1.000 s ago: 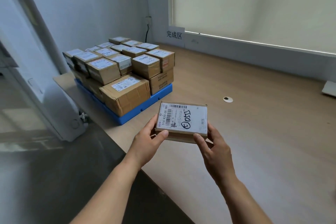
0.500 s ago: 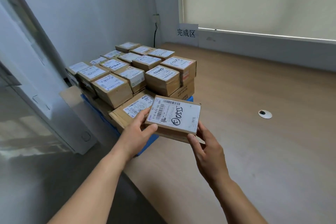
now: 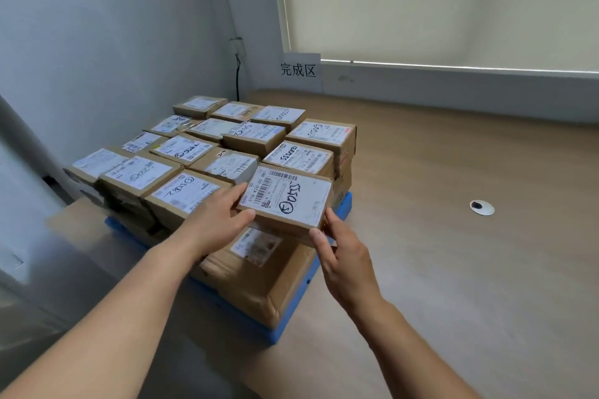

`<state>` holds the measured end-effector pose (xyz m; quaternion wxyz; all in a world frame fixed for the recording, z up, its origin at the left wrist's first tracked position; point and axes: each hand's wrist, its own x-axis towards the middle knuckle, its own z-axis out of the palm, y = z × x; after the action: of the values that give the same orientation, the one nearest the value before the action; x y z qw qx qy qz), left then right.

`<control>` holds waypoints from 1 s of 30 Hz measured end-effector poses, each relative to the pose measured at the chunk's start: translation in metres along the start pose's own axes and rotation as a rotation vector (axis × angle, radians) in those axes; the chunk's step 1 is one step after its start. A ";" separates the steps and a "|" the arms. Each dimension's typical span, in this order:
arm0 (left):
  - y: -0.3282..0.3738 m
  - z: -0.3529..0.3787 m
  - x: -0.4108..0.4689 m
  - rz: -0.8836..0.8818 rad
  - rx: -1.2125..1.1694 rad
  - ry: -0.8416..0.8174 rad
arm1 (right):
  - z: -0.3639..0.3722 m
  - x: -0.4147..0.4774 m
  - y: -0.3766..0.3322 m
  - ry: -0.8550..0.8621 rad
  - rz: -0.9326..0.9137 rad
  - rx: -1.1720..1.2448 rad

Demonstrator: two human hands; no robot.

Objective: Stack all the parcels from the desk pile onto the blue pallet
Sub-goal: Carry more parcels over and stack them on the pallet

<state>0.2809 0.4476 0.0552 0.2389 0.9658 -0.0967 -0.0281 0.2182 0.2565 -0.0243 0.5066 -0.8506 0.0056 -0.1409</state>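
Observation:
I hold a flat cardboard parcel (image 3: pixel 288 201) with a white label marked in black pen. My left hand (image 3: pixel 215 220) grips its left edge, thumb on the near side. My right hand (image 3: pixel 340 256) pinches its near right corner. The parcel hovers over a large brown box (image 3: pixel 259 278) at the near end of the blue pallet (image 3: pixel 345 206). Behind it, several labelled parcels (image 3: pixel 227 142) stand packed in rows on the pallet. The space between the held parcel's underside and the box is hidden.
The pallet sits on a wooden desk (image 3: pixel 453 253) in the corner by a grey wall. A white sign with black characters (image 3: pixel 298 70) leans at the back. A round cable grommet (image 3: pixel 482 207) lies in the desk to the right. A black cord (image 3: pixel 238 74) hangs in the corner.
Both hands carried the parcel forward and left, from over bare desk to above the large box on the pallet. The view has closed in on the stack.

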 end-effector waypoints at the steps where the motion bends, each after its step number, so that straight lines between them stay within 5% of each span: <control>1: -0.008 -0.005 0.011 0.019 0.050 -0.011 | 0.008 0.005 -0.004 0.014 0.014 -0.004; 7: -0.044 -0.020 0.064 0.162 0.329 -0.060 | 0.047 0.028 -0.017 0.076 0.099 -0.047; 21: -0.065 -0.013 0.095 0.377 0.507 -0.056 | 0.072 0.045 -0.010 0.176 0.221 -0.139; 30: -0.065 -0.015 0.093 0.409 0.378 0.040 | 0.059 0.048 -0.018 0.182 0.213 -0.271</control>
<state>0.3848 0.4926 0.0373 0.0572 0.9540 -0.2885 0.0581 0.2760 0.3087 -0.0245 0.3971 -0.8892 0.1603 -0.1609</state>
